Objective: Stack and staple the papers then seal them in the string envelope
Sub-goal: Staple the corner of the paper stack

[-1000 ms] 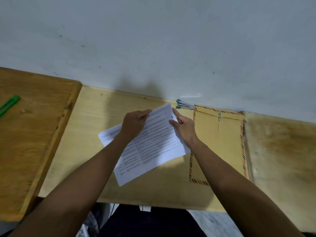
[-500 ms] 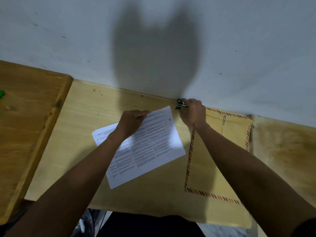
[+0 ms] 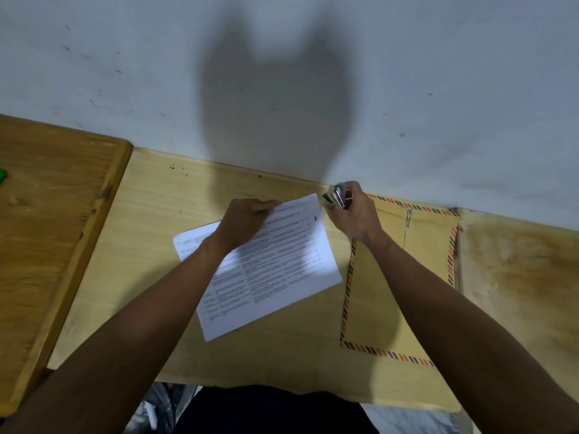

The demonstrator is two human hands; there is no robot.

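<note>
White printed papers [image 3: 269, 270] lie stacked at an angle on the pale wooden desk [image 3: 163, 214]. My left hand [image 3: 247, 220] presses down on their upper left part, fingers curled at the top edge. A small metal stapler with a green tip [image 3: 336, 197] is gripped in my right hand [image 3: 354, 214], lifted just off the papers' top right corner, near the wall. The brown string envelope [image 3: 407, 286] with striped red-and-black border lies flat to the right, partly under my right forearm; its string closure [image 3: 409, 214] shows near the top.
A darker wooden desk [image 3: 53, 214] adjoins on the left, with a green object [image 3: 2, 176] at its far left edge. A white wall [image 3: 313, 73] rises directly behind the desk. A stained surface [image 3: 517, 277] lies to the right of the envelope.
My right hand left the papers' top corner, reached back to the wall, took hold of the stapler and lifted it. My left hand stayed on the papers, which settled flatter.
</note>
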